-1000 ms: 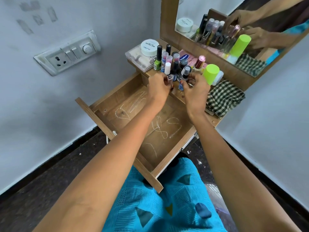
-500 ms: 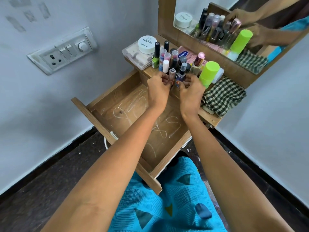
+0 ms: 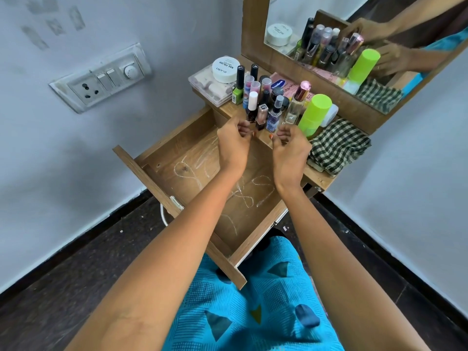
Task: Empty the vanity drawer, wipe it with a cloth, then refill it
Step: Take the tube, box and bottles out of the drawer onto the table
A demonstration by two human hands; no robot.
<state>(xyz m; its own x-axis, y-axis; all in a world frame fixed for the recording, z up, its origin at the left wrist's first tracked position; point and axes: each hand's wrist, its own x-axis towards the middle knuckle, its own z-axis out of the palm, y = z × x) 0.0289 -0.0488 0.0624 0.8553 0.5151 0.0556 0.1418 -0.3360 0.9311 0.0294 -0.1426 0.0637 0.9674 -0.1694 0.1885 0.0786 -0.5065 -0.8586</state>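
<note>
A bright blue patterned garment (image 3: pixel 253 312) fills the nearest part of the view, and both bare forearms reach forward over it. Beyond the lap, the brown wooden vanity drawer (image 3: pixel 157 188) stands pulled fully out, and its bare floor shows white scribbled marks. The left hand (image 3: pixel 234 145) and the right hand (image 3: pixel 291 148) hover side by side above the drawer's far end, close to the edge of the wooden vanity top (image 3: pixel 321 178). Both hands have their fingers loosely curled and neither one grasps anything. The left fingertips (image 3: pixel 244 127) sit just short of a cluster of small cosmetic bottles (image 3: pixel 273 117) standing upright on the vanity top; whether they touch the nearest bottle cannot be told. The right hand lies a little apart from that cluster, its palm turned partly upward.

Just right of the right hand, a crumpled green-and-white checked cloth (image 3: pixel 339 145) lies on the vanity top, apart from the fingers. A tall lime-green cylindrical container (image 3: pixel 314 115) stands between the cloth and the bottles. Further back on the left, a round white lidded tub (image 3: pixel 226 68) rests on a clear plastic box (image 3: pixel 205 83). Behind everything rises a wood-framed mirror (image 3: pixel 286 13), which reflects the bottles and both hands. A white switch-and-socket plate (image 3: pixel 101 79) is fixed to the pale wall on the left
</note>
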